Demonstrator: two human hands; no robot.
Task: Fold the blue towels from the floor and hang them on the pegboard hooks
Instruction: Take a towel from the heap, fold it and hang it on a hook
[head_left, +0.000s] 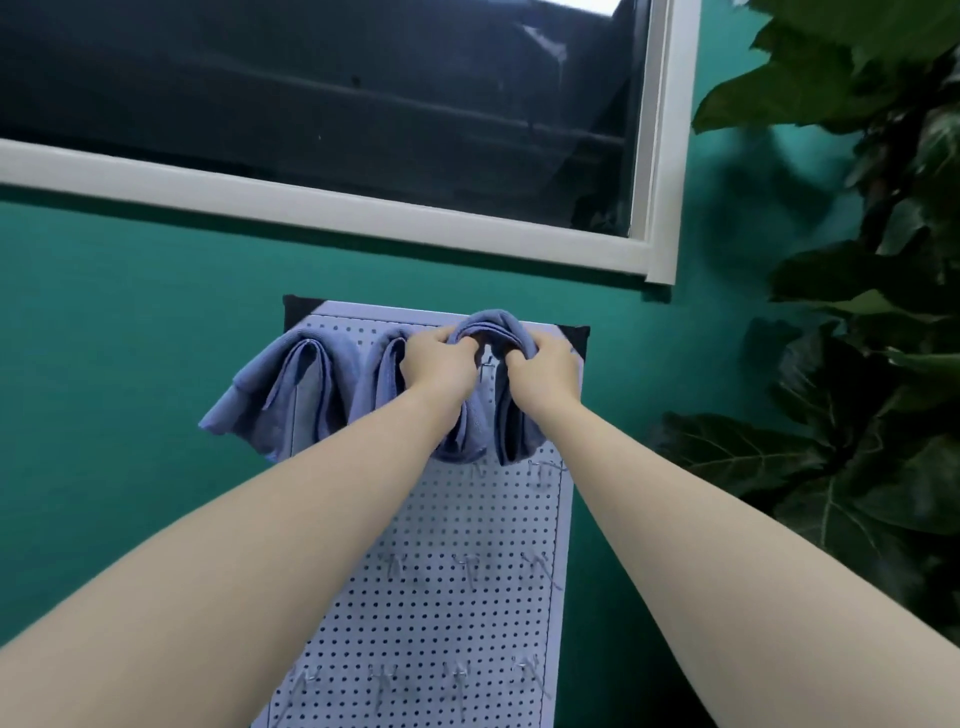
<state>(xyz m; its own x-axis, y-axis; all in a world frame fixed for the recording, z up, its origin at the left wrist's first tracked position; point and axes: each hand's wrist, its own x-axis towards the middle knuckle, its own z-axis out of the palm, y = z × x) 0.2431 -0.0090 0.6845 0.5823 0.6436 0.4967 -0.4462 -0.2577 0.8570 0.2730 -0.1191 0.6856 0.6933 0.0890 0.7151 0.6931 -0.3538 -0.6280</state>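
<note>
Teal wall (130, 322), white-framed dark window (332, 98) at eleven o'clock, large-leafed green plant (857, 364) at three o'clock

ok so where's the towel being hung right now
In the head view, the towel being hung is at the pegboard top right, gripped by left hand and right hand, right of two hung towels.
</note>
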